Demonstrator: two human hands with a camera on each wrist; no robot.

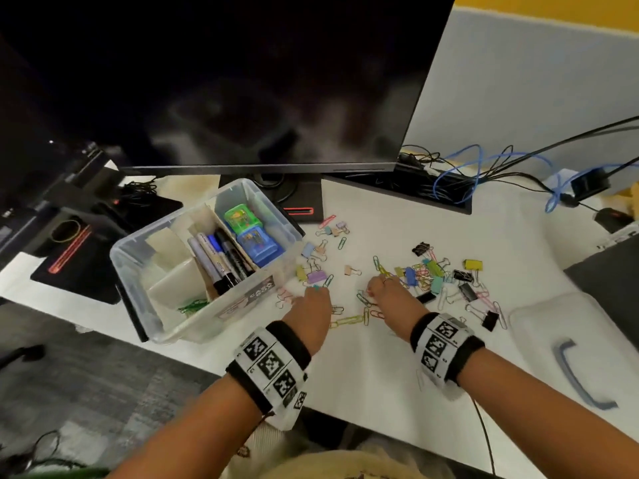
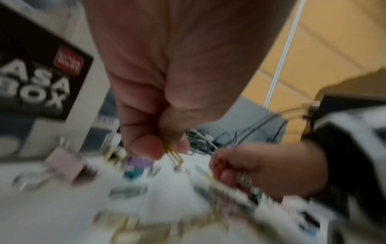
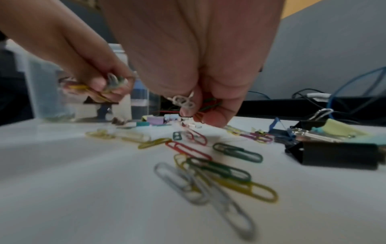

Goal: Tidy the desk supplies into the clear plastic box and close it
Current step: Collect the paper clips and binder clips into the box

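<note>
The clear plastic box (image 1: 138,257) stands open on the white desk, holding markers (image 1: 221,257) and two small green and blue cases (image 1: 249,233). Right of it, coloured paper clips (image 1: 349,319) and binder clips (image 1: 432,271) lie scattered. My left hand (image 1: 311,295) hovers just right of the box and pinches a bunch of paper clips (image 2: 173,153). My right hand (image 1: 383,288) is low over the scatter, fingers curled round several paper clips (image 3: 208,103). More loose clips (image 3: 219,168) lie below it. The box lid (image 1: 574,340) lies at the right.
A large dark monitor (image 1: 242,81) and its stand rise behind the box. Tangled cables (image 1: 460,167) run along the back right. A black pad (image 1: 79,264) lies left of the box. The desk's near edge runs under my forearms.
</note>
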